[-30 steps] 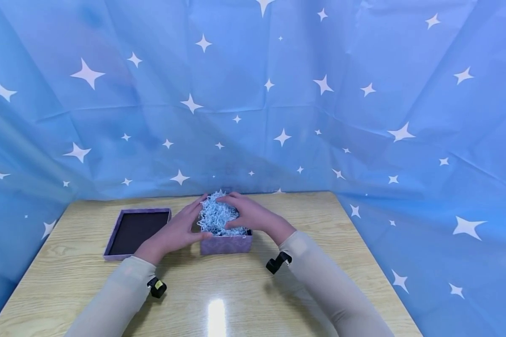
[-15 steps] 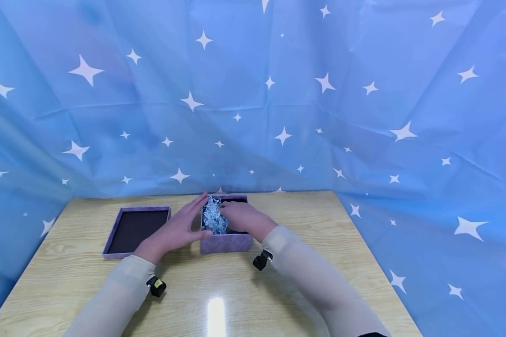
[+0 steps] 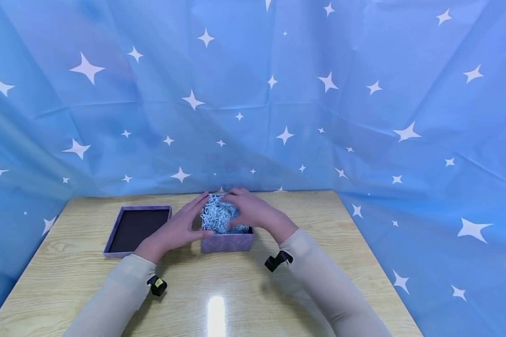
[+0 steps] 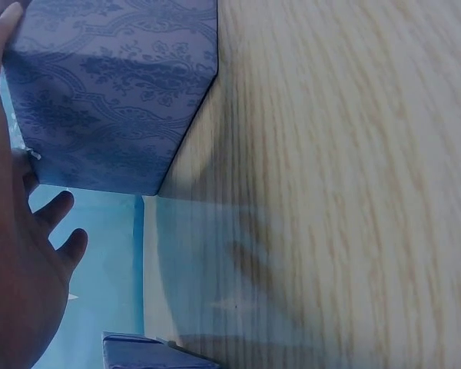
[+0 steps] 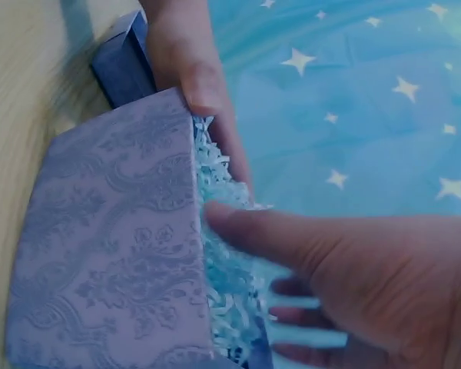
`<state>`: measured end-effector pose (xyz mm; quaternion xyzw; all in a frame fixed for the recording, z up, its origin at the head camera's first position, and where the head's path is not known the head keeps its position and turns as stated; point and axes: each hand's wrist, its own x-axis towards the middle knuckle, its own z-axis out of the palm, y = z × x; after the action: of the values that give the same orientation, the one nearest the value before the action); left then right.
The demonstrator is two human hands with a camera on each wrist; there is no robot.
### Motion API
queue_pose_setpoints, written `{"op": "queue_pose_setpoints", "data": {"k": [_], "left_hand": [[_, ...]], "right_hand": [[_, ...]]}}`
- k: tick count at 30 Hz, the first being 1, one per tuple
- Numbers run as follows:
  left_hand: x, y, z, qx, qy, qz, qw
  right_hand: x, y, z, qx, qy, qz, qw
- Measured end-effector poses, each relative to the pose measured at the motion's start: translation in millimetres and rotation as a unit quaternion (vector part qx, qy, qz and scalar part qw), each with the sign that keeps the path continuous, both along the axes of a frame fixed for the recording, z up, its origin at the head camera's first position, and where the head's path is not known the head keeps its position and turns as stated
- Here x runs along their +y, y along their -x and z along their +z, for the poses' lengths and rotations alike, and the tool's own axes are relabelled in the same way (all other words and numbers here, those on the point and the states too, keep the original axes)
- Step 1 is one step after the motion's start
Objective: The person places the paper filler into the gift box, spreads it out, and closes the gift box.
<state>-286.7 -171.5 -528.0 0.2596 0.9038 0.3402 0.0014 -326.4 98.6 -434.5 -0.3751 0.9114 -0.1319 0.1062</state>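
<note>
A purple patterned box [image 3: 227,243] stands at the table's far side, filled with pale blue shredded paper [image 3: 217,214]. At its left end is my left hand [image 3: 178,229], the thumb touching the front corner and the straight fingers stretched toward the back corner. In the left wrist view, those fingers [image 4: 75,244] stand spread past the box. Over the right part of the filling lies my right hand [image 3: 253,213], with thumb and fingers spread apart. Its thumb [image 5: 238,224] touches the shredded paper in the right wrist view; the other fingers are partly hidden behind it.
Left of the box, a purple-rimmed lid [image 3: 140,230] lies with its dark inside up. The wooden table [image 3: 253,290] meets a blue star-patterned curtain [image 3: 253,117] along its back. A wrist camera is strapped to each arm.
My right hand pushed into the box, gathering the shredded paper leftward, then lifted back and right. The paper now spreads across the box and sits lower than at first. My left hand stayed put.
</note>
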Motion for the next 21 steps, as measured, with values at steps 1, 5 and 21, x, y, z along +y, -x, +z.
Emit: {"op": "queue_pose_setpoints", "data": {"k": [1, 5, 21], "left_hand": [[-0.3, -0.1, 0.4, -0.001, 0.001, 0.001, 1.0], [-1.5, -0.1, 0.7, -0.002, 0.002, 0.006, 1.0], [1.0, 0.1, 2.4, -0.015, -0.006, 0.006, 0.9998]], "right_hand": [[-0.7, -0.6, 1.0, 0.0, 0.014, 0.007, 0.9999], [-11.9, 1.3, -5.5, 0.021, 0.018, 0.055, 0.9981], [-42.0, 14.8, -44.4, 0.012, -0.161, 0.021, 0.9866]]}}
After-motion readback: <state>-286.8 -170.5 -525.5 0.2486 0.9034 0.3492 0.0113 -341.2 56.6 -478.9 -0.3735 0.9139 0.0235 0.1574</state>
